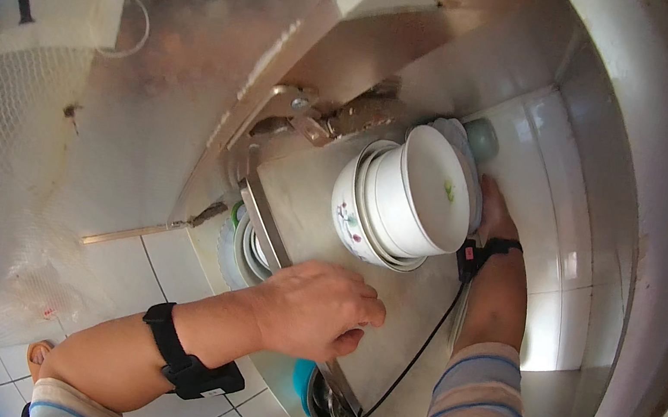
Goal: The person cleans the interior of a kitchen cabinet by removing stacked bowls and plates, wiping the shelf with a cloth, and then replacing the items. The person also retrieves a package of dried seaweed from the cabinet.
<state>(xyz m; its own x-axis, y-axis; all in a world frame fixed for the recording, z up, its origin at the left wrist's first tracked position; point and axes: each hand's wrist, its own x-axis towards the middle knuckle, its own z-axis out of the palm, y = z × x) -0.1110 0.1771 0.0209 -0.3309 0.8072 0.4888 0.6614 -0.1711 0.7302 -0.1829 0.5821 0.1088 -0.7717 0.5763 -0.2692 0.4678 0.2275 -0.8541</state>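
My left hand (324, 312) hovers above the front metal edge of a steel shelf (399, 337), fingers curled in, with nothing visible in them. A stack of white bowls rests on the shelf; the top white bowl (437, 195) tilts on its side and has green bits inside. Beneath it sits a bowl with a painted flower pattern (349, 217). My right hand (494, 211) reaches behind the stack, beside a pale plate or tray (469, 164). Its fingertips are hidden, so I cannot tell whether it grips that piece.
A greenish round container (481, 139) stands at the back by the tiled wall (552, 177). Below the shelf edge are stacked dishes (248, 254) and a blue basin (303, 384). A black cable (412, 378) runs from my right wrist. Clear plastic wrap (23, 225) hangs at left.
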